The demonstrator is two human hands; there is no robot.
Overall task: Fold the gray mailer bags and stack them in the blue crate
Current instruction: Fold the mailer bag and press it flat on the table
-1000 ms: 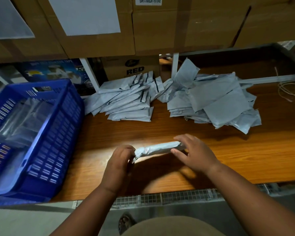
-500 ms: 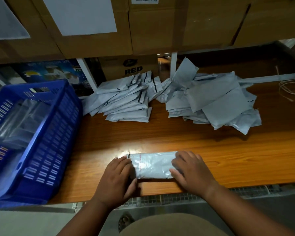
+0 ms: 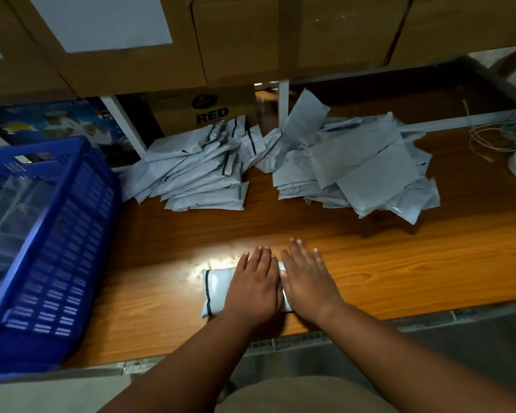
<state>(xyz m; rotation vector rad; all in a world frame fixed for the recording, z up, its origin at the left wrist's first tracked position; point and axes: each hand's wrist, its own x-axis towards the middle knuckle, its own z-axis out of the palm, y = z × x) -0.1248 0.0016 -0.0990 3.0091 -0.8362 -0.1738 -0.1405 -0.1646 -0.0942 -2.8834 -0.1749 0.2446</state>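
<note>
my left hand (image 3: 255, 283) and right hand (image 3: 306, 281) now lie flat, side by side, fingers straight, on the folded mailer (image 3: 216, 292); a second ago i pinched it as a thin roll, so the fold is made and only needs creasing before it goes left into the blue crate (image 3: 57, 234). neither grip clamps anything. the mailer is a short gray packet with a dark strip by its left end, at the counter (image 3: 414, 272) edge nearest me. beyond it lie the folded stack (image 3: 197, 174) and, right of that, the loose heap (image 3: 361, 168).
</note>
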